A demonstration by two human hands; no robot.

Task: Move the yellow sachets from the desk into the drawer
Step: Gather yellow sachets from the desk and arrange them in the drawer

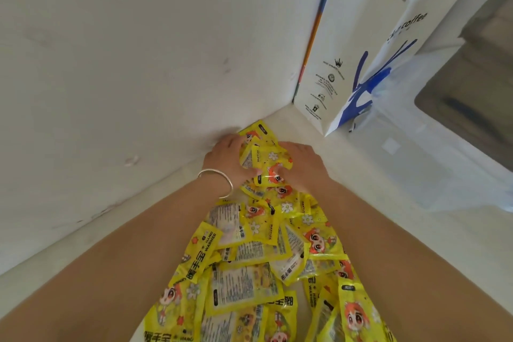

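The yellow hand-warmer sachets [251,266] lie in a loose, overlapping heap on the white bench [374,203], the heap's long axis running from the near edge away toward the far corner where bench meets wall [111,64]. Single sachets point every way, some showing the printed cartoon face, others the pale text side.

Both forearms reach forward along either side of the heap and converge at its far end, close to the corner. The left hand [227,159], with a silver bangle [219,182] at the wrist, lies palm down with its fingers curled over the left side of a raised bunch of sachets [266,158]. The right hand [302,166] mirrors it, fingers curled in over the bunch's right side, so the two hands clasp the bunch between them. The bunch is touching the rest of the heap below it.

At the far right of the bench a white paper coffee bag [361,44] with blue print stands upright against the wall, just beside a white appliance [458,133].
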